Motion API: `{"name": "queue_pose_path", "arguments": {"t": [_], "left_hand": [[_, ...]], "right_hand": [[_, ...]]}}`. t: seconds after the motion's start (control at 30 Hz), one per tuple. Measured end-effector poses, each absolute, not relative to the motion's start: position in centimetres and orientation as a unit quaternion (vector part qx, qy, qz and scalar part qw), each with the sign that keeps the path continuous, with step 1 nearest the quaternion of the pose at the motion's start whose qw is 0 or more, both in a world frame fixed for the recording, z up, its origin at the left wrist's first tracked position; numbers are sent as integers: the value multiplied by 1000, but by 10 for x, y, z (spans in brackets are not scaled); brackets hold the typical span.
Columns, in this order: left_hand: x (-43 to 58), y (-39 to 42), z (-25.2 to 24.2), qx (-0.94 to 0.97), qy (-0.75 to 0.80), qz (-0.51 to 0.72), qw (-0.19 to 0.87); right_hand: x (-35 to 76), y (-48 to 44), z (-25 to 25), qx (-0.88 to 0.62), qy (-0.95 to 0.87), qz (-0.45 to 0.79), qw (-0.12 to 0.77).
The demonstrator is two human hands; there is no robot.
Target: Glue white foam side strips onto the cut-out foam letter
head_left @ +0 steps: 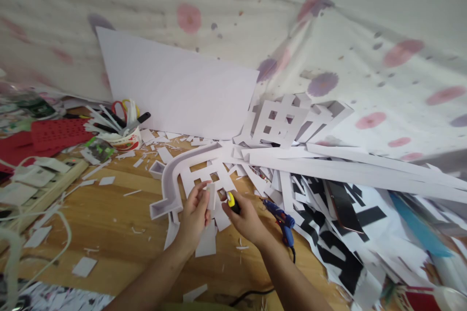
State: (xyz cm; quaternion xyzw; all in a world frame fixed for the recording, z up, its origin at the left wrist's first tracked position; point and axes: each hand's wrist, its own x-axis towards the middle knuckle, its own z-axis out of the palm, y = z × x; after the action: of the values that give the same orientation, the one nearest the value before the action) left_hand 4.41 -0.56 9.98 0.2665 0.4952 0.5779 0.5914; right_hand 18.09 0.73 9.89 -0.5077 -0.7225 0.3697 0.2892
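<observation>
In the head view, my left hand (196, 210) pinches a small white board piece (212, 197) upright between thumb and fingers. My right hand (248, 221) is closed around a yellow-and-black handled tool (233, 202), pointed toward that piece; its tip is too small to make out, and it may be a cutter. Beneath and beyond both hands lies a white cut-out shape (187, 181) with square openings. A raised curved white wall (168, 175) runs along its left side. A blue glue gun (280, 217) rests on the table just right of my right hand.
White offcuts litter the wooden table (120, 233). At left are a tub of tools (127, 141), red sheets (54, 136) and a power strip (47, 189). Long white strips (328, 167), a phone (343, 206) and black-lettered paper (335, 252) crowd the right. A white board (178, 87) leans behind.
</observation>
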Motion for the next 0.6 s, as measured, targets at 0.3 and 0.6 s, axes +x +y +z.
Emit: {"name": "queue_pose_path", "arguments": {"t": [0.3,0.6], "left_hand": [[41,-4,90,265,486,537,636],[35,2,97,127,367,370,844]], "right_hand": [[180,19,103,-507,-619,490,346],[202,32,122,-431,-840,267,193]]}}
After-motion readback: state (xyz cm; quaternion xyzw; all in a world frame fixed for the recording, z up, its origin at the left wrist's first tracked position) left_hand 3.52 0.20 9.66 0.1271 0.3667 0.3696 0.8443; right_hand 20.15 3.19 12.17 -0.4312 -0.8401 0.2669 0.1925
